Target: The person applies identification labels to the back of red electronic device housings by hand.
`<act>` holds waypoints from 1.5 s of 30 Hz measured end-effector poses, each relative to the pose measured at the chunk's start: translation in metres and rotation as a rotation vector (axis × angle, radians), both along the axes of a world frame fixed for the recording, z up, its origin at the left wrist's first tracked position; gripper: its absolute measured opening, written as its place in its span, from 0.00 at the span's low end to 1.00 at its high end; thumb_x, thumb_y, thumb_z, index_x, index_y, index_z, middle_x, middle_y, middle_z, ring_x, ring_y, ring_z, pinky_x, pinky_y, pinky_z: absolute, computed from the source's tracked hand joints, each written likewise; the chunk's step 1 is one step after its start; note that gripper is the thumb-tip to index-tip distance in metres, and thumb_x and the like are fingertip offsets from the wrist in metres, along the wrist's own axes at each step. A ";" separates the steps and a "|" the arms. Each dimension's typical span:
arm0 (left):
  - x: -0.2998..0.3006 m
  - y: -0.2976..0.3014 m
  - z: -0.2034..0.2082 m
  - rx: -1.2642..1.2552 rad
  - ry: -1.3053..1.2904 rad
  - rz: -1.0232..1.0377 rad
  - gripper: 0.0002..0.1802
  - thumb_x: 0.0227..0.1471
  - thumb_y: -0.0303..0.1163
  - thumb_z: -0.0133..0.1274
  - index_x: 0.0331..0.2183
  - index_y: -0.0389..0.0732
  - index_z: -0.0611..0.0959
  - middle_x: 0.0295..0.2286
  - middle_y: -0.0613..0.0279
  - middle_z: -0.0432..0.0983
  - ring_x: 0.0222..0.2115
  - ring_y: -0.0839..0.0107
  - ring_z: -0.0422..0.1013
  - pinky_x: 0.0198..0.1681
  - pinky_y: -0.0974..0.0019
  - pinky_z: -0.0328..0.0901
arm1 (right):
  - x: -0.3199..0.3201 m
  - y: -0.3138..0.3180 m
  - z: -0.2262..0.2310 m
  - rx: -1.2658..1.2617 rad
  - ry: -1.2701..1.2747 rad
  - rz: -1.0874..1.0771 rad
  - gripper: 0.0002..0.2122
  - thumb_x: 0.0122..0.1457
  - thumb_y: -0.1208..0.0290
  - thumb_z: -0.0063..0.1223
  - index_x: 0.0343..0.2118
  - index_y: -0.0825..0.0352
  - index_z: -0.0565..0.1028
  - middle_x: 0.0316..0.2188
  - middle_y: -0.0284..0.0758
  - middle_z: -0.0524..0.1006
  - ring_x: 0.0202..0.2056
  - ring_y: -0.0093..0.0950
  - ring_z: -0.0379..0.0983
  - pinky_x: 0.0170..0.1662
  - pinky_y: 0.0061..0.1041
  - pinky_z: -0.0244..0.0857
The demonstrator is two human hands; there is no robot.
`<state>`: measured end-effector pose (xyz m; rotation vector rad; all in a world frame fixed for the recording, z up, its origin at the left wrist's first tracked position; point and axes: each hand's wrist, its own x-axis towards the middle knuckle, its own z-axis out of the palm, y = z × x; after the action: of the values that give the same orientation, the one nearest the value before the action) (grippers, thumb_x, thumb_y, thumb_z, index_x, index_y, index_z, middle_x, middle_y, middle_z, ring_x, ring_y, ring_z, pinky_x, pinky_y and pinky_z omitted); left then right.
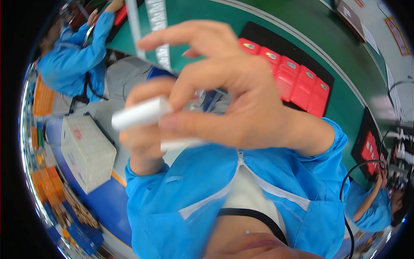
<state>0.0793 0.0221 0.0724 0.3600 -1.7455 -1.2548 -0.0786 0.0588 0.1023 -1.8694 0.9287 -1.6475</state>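
A short white cylinder (140, 113) is held up in front of my chest. My right hand (241, 90) pinches its right end between thumb and curled finger, while another finger of that hand points out to the left. Close behind the cylinder, my left hand (144, 144) is curled and blurred by motion. The cylinder and my right hand hide most of its fingers, so what it grips is unclear. Below my right thumb a second white piece (183, 143) shows in part; I cannot make out its kind.
Several red cases (290, 75) lie on a black mat (254, 32) on the green bench (194, 11). Pale strips (157, 30) run behind my right hand. Co-workers in blue jackets sit at upper left (73, 64) and lower right (366, 205). A white crate (86, 151) stands at left.
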 end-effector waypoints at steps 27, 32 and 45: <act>-0.141 0.028 -0.076 0.805 -0.571 -0.486 0.11 0.46 0.29 0.49 0.33 0.33 0.75 0.21 0.60 0.73 0.20 0.79 0.69 0.24 0.77 0.66 | -0.086 0.106 -0.128 0.534 -0.850 -0.466 0.04 0.46 0.83 0.50 0.27 0.72 0.70 0.23 0.35 0.71 0.23 0.18 0.68 0.25 0.12 0.61; -0.146 0.040 -0.075 0.567 -0.665 -0.573 0.08 0.43 0.25 0.51 0.30 0.33 0.74 0.21 0.57 0.74 0.20 0.76 0.71 0.24 0.76 0.66 | -0.101 0.125 -0.131 0.265 -0.296 -0.864 0.04 0.40 0.86 0.53 0.21 0.73 0.73 0.22 0.38 0.73 0.23 0.26 0.70 0.27 0.17 0.63; -0.153 0.025 -0.080 0.489 -0.747 -0.498 0.10 0.46 0.31 0.50 0.32 0.39 0.75 0.27 0.58 0.73 0.27 0.74 0.71 0.26 0.78 0.65 | -0.182 0.152 -0.122 0.897 -0.488 -1.046 0.05 0.45 0.78 0.54 0.24 0.74 0.72 0.15 0.35 0.72 0.15 0.16 0.66 0.17 0.11 0.60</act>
<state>-0.0742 0.0467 -0.0079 0.7859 -2.2087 -2.1103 -0.2602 0.2106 -0.0195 -0.3120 2.1061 -1.5701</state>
